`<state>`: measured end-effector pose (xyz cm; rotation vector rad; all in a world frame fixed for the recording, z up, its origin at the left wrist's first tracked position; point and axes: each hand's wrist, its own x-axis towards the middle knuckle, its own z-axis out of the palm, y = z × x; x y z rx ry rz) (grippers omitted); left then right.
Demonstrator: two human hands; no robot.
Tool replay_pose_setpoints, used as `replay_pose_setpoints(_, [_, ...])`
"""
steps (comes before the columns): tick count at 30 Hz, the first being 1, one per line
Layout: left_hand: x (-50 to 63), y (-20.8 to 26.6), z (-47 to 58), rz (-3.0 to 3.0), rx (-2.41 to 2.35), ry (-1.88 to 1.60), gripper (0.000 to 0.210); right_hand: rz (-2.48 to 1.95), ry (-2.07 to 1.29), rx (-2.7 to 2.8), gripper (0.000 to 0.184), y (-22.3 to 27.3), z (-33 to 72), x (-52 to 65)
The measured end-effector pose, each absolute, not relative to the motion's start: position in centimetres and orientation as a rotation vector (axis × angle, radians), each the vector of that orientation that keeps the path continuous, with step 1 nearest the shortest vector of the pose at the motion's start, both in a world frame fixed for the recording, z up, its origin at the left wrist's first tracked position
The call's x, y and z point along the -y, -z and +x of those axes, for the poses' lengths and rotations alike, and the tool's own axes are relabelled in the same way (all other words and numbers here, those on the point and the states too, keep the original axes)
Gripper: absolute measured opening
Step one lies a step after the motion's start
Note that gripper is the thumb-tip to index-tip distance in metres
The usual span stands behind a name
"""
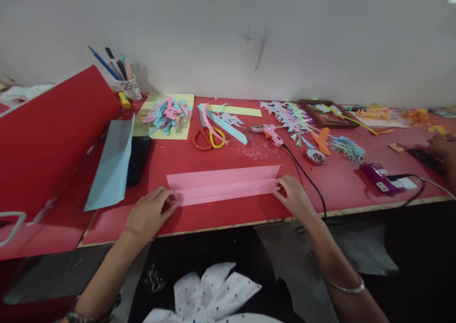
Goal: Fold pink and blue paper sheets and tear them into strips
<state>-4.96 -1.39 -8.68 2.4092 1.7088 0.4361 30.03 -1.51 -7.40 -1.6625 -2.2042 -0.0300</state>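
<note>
A long strip of pink paper [224, 186] with lengthwise creases lies across the red table in front of me. My left hand [151, 212] pinches its left end between thumb and fingers. At the opposite end, the thumb and fingers of my right hand [292, 195] close on the lower right corner. The strip's upper edge stands slightly raised off the table. Beyond it lie scissors [209, 138] with one red and one yellow handle loop, partly under blue and pink paper strips. A pink glue gun [269, 132] rests behind the strip's right end.
Folded blue paper [113, 164] overlaps a black phone-like object [138, 160] on the left, near a red board [53, 137]. Paper scraps [167, 116] are piled on a yellow sheet. At right are a purple power box [383, 177], cables, and another person's hand [443, 154].
</note>
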Motion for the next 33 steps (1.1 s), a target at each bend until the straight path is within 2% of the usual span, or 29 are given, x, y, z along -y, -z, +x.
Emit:
replay_pose_setpoints(2, [1.7, 8.2, -4.6, 2.515, -1.739, -0.42, 0.019, -1.695, 0.176, 2.221, 0.007, 7.0, 29.2, 1.9])
replay_pose_setpoints(6, [2.1, 7.0, -1.6, 2.7, -1.509, -0.381, 0.037, -1.564, 0.274, 2.319, 0.017, 6.7, 26.5, 2.3])
replay_pose_setpoints(10, [1.4, 6.7, 2.6, 2.652, -1.286, -0.385, 0.022, -1.394, 0.031, 2.434, 0.014, 6.9, 23.4, 2.1])
replay_pose_setpoints(15, [0.2, 7.4, 5.3, 2.567, -1.354, -0.406, 0.017, -1.364, -0.15, 2.428, 0.008, 6.9, 21.7, 1.6])
replay_pose_setpoints(22, [0.3, 7.7, 5.3, 2.495, -1.367, -0.471, 0.005, -1.362, -0.13, 2.362, 0.01, 7.4, 22.2, 1.3])
replay_pose_setpoints(33, [0.3, 7.6, 5.3, 2.403, -1.386, -0.497, 0.008, -1.606, -0.127, 2.227, 0.01, 7.5, 25.0, 1.3])
